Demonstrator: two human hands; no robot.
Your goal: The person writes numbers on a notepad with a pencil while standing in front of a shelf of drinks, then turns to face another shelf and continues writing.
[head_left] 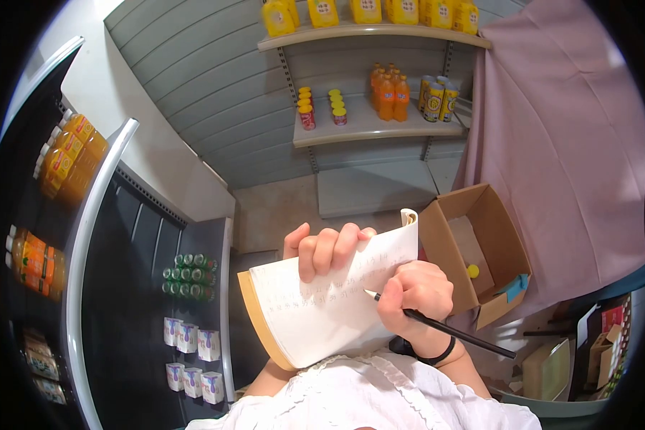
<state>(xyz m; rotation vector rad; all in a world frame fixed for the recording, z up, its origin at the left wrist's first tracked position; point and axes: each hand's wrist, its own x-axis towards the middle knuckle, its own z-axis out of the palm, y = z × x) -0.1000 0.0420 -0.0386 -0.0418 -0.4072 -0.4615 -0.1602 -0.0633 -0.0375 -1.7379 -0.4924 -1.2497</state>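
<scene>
An open notebook (322,315) with white pages and a tan cover edge is held in front of my chest. Rows of small handwritten numbers run across its page. The fingers of my left hand (326,249) curl over the notebook's top edge, with the palm and thumb hidden behind it. My right hand (417,295) grips a black pen (459,333) over the right part of the page. The pen's pale tip rests at or just above the written rows.
Ahead, a shelf (380,134) bears orange bottles (393,97), cans and small jars. An open cardboard box (480,244) with a yellow item stands at the right, beside a pink curtain (559,158). Shelves with juice bottles (72,154), green cans (190,276) and white packs (193,358) line the left.
</scene>
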